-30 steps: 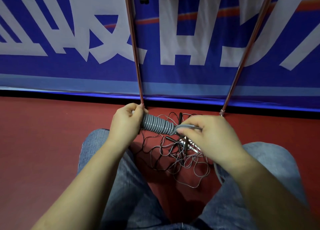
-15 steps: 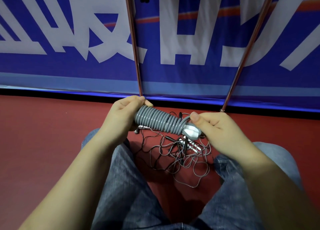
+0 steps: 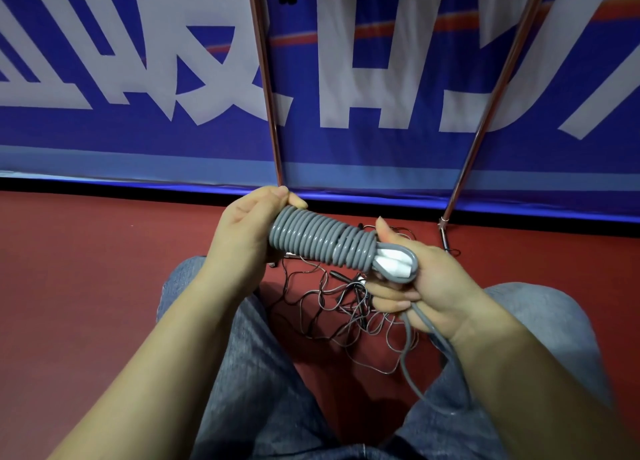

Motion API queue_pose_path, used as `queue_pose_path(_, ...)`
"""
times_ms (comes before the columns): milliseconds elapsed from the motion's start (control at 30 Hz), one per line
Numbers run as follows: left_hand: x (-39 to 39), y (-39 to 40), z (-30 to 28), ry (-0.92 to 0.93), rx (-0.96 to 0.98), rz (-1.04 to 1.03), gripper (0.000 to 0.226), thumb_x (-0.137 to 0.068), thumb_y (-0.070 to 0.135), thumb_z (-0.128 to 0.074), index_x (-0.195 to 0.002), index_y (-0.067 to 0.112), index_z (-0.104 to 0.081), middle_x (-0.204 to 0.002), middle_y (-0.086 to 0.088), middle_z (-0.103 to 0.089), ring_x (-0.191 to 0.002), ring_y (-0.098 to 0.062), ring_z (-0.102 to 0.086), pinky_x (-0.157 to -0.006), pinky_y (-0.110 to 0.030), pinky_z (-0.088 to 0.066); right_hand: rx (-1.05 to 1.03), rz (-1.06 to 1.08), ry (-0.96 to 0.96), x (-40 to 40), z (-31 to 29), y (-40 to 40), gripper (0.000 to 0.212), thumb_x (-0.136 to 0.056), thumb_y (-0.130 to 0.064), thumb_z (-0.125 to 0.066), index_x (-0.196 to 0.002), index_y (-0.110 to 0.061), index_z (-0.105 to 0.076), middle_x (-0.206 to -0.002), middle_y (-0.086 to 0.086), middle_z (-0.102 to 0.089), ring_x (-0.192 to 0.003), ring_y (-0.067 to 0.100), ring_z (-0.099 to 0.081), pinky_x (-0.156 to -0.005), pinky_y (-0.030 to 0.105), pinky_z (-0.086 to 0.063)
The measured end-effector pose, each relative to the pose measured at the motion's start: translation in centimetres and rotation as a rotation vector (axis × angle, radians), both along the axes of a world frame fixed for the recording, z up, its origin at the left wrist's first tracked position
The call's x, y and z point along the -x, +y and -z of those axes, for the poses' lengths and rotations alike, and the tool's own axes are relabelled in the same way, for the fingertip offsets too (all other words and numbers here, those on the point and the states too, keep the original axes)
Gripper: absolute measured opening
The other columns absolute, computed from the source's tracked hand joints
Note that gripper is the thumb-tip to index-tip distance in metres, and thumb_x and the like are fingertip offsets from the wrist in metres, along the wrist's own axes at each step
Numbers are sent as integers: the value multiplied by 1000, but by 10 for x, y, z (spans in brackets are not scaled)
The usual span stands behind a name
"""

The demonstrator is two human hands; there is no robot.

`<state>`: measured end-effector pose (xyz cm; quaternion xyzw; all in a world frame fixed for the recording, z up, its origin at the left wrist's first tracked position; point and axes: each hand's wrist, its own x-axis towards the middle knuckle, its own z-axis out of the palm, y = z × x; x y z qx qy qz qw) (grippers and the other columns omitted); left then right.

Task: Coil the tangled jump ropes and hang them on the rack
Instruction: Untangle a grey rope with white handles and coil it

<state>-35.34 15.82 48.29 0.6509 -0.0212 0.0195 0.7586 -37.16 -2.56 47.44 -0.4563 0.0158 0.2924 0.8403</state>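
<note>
The blue banner (image 3: 346, 148) behind the rack poles carries large white characters. They are cropped by the frame, so none can be read with certainty.

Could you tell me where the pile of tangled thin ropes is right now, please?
In the head view, the tangled thin ropes lie on the red floor between the person's knees, just below the grey coil and in front of the rack legs.

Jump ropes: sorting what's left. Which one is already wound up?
The thick grey rope, wrapped tight and held in both hands; the thin dark ropes lie tangled on the floor.
</note>
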Motion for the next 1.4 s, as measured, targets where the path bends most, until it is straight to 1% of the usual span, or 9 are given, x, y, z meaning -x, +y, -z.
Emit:
queue_pose_path(200,2,-6,10,62,29,-113,31,-87,23,-49,-60,20,-64,-46,7,-42,-36,-6,-29,-37,-12,-23,52,117,75,5,13,14,36,-94,-36,-39,-66,-13,-43,-46,-2,-32,-33,4,-19,-31,14,-16)
queue_pose_path(333,1,-13,17,122,14,-216,32,-96,13,-40,-69,12,-57,-43,8,-39,-33,-4,-26,-36,-11,-20,391,334,-189,6,20,19,36,-98,-7,-30,-90,-26,-60,-52,2,-46,-33,3,-22,-33,15,-19)
queue_pose_path(467,1,-14,20,167,26,-250,31,-95,13,-41,-68,12,-56,-47,5,-37,-34,-5,-25,-36,-10,-20,501,377,-389,8,25,20,49,-98,-6,-34,-108,-49,-55,-57,-1,-55,-36,2,-25,-37,14,-25)
queue_pose_path(600,1,-14,21,203,55,-252,30,-92,13,-42,-65,13,-55,-47,3,-34,-34,-6,-24,-35,-11,-19,411,316,-398,13,34,22,33,-94,-12,-44,-123,-23,-55,-65,-4,-53,-36,2,-31,-40,8,-25)
queue_pose_path(800,2,-16,24,193,26,-275,33,-95,17,-42,-66,12,-57,-42,5,-35,-33,-7,-24,-35,-12,-19,626,380,-602,17,35,18,28,-77,-55,-59,-91,-31,-65,-94,8,-70,-91,22,-65,-81,29,-52)
queue_pose_path(900,4,-20,24,49,-69,-323,34,-97,16,-43,-68,14,-59,-45,11,-42,-39,-5,-32,-40,-19,-27,667,420,-593,14,30,20,16,-80,-45,-53,-78,-31,-62,-65,-26,-65,-65,-7,-59,-63,5,-41)
queue_pose_path(1000,9,-20,26,-160,-205,-381,31,-95,23,-45,-68,25,-61,-55,11,-53,-53,-6,-43,-53,-26,-35,701,464,-581,16,29,21,35,-87,-36,-50,-53,-27,-47,-37,-16,-40,-40,-1,-37,-45,10,-28)
queue_pose_path(1167,20,-22,30,-461,-477,-438,27,-93,34,-38,-79,27,-60,-77,-6,-55,-65,-23,-49,-57,-25,-36,684,570,-542,16,31,19,40,-78,-43,-49,-51,-16,-37,-44,-10,-23,-45,4,-23,-43,17,-20)
queue_pose_path(1400,7,-11,32,-242,-383,-85,26,-83,45,-47,-85,25,-65,-66,6,-58,-53,-9,-48,-51,-21,-39,710,537,-571,9,30,3,43,-87,-25,-58,-45,-23,-55,-40,-12,-26,-44,3,-23,-44,15,-22)
